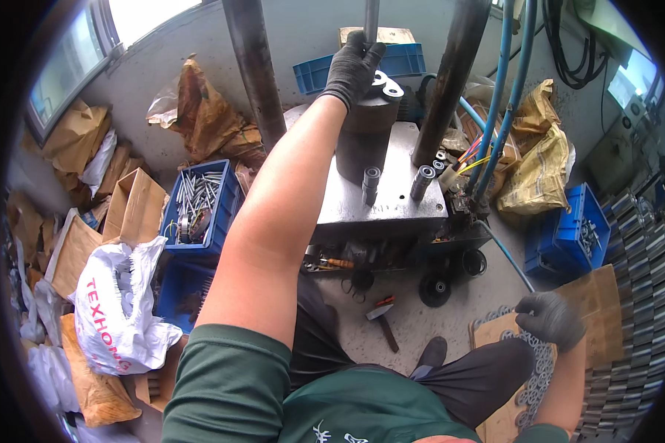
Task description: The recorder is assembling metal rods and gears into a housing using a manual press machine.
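Note:
My left hand (351,70), in a dark grey glove, is stretched out over the top of a thick metal cylinder (366,140) on the press bed. Its fingers are curled at the lower end of an upright metal rod (372,18); what they grip is hidden. Beside them, flat shiny plates with round holes (391,89) lie on the cylinder's top. My right hand (550,321), gloved too, is closed at lower right above a sheet of cardboard (495,332). Many small metal rings (543,362) lie in rows there. Anything inside its fingers is out of sight.
Two dark columns (255,66) flank the cylinder. Short posts (371,184) rise from the steel bed (391,210). Blue hoses (506,96) hang at right. A hammer (383,325) lies on the floor. Blue crates (233,199), bags and stacked metal pieces (635,310) crowd both sides.

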`<state>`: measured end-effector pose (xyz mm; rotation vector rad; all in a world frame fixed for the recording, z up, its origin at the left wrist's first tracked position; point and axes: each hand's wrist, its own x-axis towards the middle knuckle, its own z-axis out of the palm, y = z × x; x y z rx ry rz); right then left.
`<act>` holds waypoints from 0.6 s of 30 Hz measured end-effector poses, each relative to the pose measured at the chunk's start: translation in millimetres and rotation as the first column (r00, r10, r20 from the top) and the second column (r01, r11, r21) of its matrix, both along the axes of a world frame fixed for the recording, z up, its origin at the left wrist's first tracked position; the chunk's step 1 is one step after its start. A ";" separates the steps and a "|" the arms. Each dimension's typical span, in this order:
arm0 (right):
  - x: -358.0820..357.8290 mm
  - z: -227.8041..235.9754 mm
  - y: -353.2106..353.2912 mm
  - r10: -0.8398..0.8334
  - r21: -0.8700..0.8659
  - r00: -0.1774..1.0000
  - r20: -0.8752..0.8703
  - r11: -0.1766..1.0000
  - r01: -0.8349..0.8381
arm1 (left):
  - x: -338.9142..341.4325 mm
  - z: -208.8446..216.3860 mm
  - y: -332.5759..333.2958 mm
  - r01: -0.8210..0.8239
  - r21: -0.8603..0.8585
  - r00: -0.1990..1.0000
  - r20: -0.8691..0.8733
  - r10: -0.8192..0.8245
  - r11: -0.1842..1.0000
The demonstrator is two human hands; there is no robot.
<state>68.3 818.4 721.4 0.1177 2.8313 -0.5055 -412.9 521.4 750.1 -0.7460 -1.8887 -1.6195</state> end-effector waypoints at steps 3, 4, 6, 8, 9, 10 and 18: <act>17.0 -18.3 -5.1 -0.124 0.033 0.984 -0.129 0.991 0.130 | 4.0 4.4 3.1 -0.022 -0.035 0.997 0.067 0.024 0.999; 21.4 -24.7 -9.3 -0.123 0.038 0.984 -0.132 0.991 0.129 | 6.6 5.5 2.3 -0.022 -0.030 0.998 0.064 0.024 0.999; 28.7 -35.6 -16.2 -0.206 -0.026 0.951 -0.229 0.978 0.206 | 20.6 14.3 0.5 0.066 0.042 0.974 0.213 -0.073 0.997; 30.7 -41.3 -22.3 -0.204 -0.005 0.938 -0.280 0.978 0.211 | 17.6 14.7 0.0 0.072 0.069 0.969 0.230 -0.086 0.995; 31.2 -43.1 -23.0 -0.208 0.030 0.929 -0.305 0.973 0.227 | 15.6 14.7 -0.3 0.091 0.076 0.968 0.227 -0.106 0.993; 31.1 -43.0 -23.1 -0.211 0.064 0.920 -0.330 0.967 0.245 | 13.9 14.4 0.0 0.110 0.084 0.967 0.223 -0.126 0.990; 26.9 -41.8 -23.1 -0.185 0.083 0.903 -0.388 0.969 0.234 | 14.1 11.2 -0.9 0.083 0.082 0.973 0.210 -0.099 0.993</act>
